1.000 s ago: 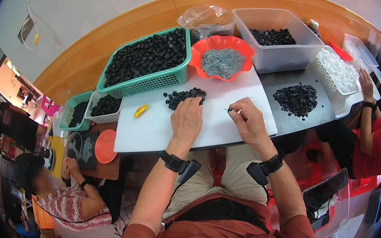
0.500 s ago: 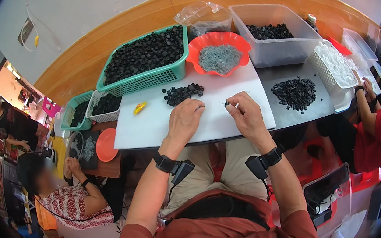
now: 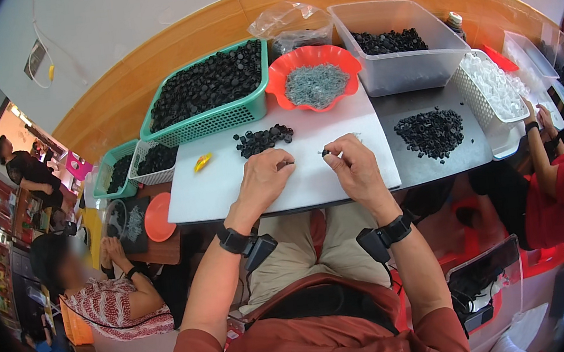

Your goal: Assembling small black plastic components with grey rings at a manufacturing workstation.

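Right hand [image 3: 354,166] pinches a stubby black plastic-looking piece [image 3: 325,152]; left hand [image 3: 263,178] nearby, hold unclear. Light pressure should suit.

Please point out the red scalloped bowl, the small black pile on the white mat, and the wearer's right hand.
Red scalloped bowl [image 3: 276,81]: head view, left side of its wall.
Small black pile [image 3: 265,140]: head view, around its middle.
Right hand [image 3: 357,166]: head view, middle of its back.

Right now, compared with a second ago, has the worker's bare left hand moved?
Yes: the bare left hand has drawn back toward the body, off the heap of small black pieces lying on the flat white mat.
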### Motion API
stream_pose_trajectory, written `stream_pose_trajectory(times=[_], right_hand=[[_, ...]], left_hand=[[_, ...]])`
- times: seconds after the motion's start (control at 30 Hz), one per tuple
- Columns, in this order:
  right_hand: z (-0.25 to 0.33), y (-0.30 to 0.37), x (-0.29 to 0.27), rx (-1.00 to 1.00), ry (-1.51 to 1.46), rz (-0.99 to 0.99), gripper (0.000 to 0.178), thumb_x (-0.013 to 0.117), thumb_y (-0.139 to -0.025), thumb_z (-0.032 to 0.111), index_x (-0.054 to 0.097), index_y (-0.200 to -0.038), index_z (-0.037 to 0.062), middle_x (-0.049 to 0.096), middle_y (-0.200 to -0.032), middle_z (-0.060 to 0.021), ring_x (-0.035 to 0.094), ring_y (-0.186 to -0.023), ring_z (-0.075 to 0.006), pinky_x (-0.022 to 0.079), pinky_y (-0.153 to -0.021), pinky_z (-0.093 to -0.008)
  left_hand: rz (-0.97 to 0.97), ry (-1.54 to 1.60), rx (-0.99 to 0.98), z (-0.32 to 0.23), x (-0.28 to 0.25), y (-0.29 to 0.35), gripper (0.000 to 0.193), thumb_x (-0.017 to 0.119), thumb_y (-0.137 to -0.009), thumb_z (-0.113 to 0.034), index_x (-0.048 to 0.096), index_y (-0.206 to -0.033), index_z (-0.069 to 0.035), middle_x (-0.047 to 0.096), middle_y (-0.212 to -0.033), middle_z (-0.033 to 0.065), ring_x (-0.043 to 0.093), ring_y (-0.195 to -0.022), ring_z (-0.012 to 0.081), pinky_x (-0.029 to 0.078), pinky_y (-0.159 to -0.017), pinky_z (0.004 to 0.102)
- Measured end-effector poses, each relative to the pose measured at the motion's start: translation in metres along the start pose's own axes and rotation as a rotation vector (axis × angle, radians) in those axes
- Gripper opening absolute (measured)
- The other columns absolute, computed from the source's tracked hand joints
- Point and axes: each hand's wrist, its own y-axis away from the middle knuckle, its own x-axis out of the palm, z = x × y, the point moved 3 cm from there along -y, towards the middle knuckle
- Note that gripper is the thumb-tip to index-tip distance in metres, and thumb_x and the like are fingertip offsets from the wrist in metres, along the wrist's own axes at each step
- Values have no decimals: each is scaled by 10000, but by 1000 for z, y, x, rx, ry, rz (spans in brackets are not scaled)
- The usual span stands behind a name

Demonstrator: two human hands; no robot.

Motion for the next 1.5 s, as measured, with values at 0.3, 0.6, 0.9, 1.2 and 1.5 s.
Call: stream_pose_trajectory(times=[0.3,0.6,0.9,1.2,1.5], right_hand=[[0,0,-2,35,-36,10,155,710,-923,12,658,-1069,2,642,-959,-118,635,-740,-243,515,-656,-347],[4,-1,-4,32,-16,8,174,714,-909,-10,658,-1074,-3,645,-962,-120,648,-739,-249,518,-641,-344],[1,-2,-2,-21,-23,-18,196,718,-895,-28,658,-1079,-2,645,-967,-131,660,-760,-258,524,-644,-351],[5,0,-2,-20,13,4,201,721,-895,-24,653,-1082,7,653,-981,-139,679,-787,-293,538,-658,-372],[6,4,3,-37,37,-3,207,724,-898,-9,648,-1090,14,652,-998,-147,687,-813,-325,549,-664,-388]], left_hand=[[57,514,-262,7,6,3,209,786,-884,-50,757,-1086,-1,774,-955,74,723,-835,125,573,-768,258],[126,1007,-358,7,12,1,260,719,-933,25,691,-1191,44,736,-1091,127,745,-1003,224,624,-901,320],[158,1261,-403,6,21,4,258,688,-971,-10,670,-1226,31,707,-1166,143,736,-1050,250,631,-928,345],[162,1475,-411,9,24,10,267,659,-997,-30,664,-1260,18,718,-1160,151,737,-1052,243,644,-919,337],[177,1642,-459,15,32,14,273,662,-999,-47,656,-1267,0,711,-1167,149,734,-1026,222,636,-924,347]])
